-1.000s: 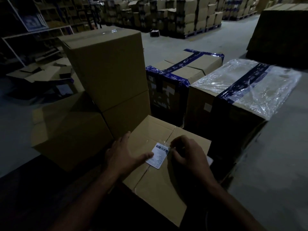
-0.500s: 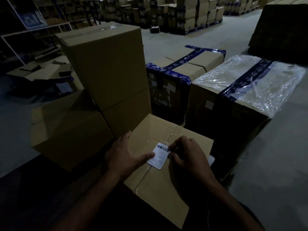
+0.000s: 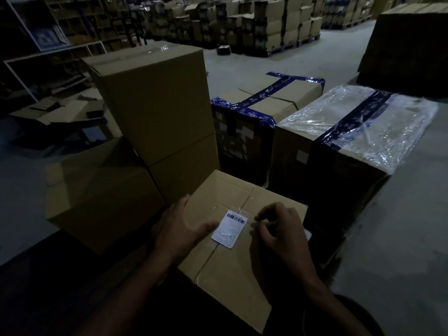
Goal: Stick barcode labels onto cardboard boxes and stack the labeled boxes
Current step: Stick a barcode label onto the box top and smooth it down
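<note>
**Label down on near box, both hands at it**

I see the barcode label (image 3: 228, 228) lying flat on top of the near cardboard box (image 3: 232, 275), on the taped centre seam, barcode end pointing away from me. Left hand (image 3: 180, 230) rests on the box's left side, fingers straight, thumb tip touching the label's left edge. Right hand (image 3: 282, 231) sits just right of the label, fingers curled with the tips close together; I can't tell if they pinch anything, too dark. Behind the near box on the left: stack of 2 plain boxes (image 3: 157, 112), with 1 lower box (image 3: 97, 190) beside it. To the right: blue-taped box (image 3: 264, 105) and a film-wrapped box (image 3: 358, 122). Pallets of cartons (image 3: 278, 25) at the back.
</note>
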The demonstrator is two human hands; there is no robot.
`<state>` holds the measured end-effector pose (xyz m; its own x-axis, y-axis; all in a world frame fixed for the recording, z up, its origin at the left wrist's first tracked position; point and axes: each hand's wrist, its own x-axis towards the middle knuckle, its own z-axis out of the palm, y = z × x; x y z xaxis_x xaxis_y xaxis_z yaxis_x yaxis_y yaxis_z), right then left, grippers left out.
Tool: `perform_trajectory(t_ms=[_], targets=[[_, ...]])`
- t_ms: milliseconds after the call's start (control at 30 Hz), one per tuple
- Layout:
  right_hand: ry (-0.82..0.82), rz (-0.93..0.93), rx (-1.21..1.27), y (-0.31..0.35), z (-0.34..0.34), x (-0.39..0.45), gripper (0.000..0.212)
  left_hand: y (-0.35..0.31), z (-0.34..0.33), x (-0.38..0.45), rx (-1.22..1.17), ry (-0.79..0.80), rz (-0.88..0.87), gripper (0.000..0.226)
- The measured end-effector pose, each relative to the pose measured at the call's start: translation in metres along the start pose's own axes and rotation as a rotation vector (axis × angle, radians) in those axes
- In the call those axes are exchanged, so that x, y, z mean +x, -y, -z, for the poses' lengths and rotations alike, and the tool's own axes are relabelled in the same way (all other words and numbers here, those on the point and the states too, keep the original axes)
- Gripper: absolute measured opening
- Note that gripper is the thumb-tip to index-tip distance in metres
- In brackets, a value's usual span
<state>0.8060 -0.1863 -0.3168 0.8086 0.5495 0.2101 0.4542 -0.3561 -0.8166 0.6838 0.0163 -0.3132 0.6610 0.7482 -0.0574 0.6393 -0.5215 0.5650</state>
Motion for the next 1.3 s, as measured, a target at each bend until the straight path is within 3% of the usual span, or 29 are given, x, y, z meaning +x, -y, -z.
perform_trajectory(t_ms=[100, 233, 500, 667, 767, 900, 1033, 1300], targets=[[-0.226, -0.021, -0.251, 0.007, -0.006, -0.025, 0.028, 0.004, 0.000, 0.006, -0.042, -0.027, 0.021, 0.102], [-0.232, 0.003, -0.233, 0.004, -0.011, -0.032, 0.025, 0.002, -0.004, 0.007, -0.072, -0.074, 0.031, 0.085], [0.159, 0.133, -0.269, 0.001, 0.014, 0.040, 0.023, 0.010, 0.005, -0.039, -0.034, -0.064, 0.171, 0.123], [0.323, 0.177, -0.188, 0.004, 0.015, 0.068, 0.021, 0.011, -0.009, -0.071, -0.176, 0.003, 0.169, 0.125], [0.291, 0.165, -0.247, 0.006, 0.012, 0.068, 0.023, 0.011, -0.015, -0.076, -0.210, -0.056, 0.162, 0.122], [0.184, 0.185, -0.290, 0.007, -0.003, 0.038, 0.028, 0.005, -0.005, -0.057, -0.028, -0.153, 0.015, 0.123], [0.063, 0.150, -0.259, 0.009, -0.020, 0.001, 0.028, -0.007, -0.005, -0.027, 0.073, -0.108, -0.087, 0.135], [0.053, 0.153, -0.297, 0.011, -0.027, 0.006, 0.028, -0.011, -0.018, -0.016, 0.011, -0.154, -0.135, 0.136]])
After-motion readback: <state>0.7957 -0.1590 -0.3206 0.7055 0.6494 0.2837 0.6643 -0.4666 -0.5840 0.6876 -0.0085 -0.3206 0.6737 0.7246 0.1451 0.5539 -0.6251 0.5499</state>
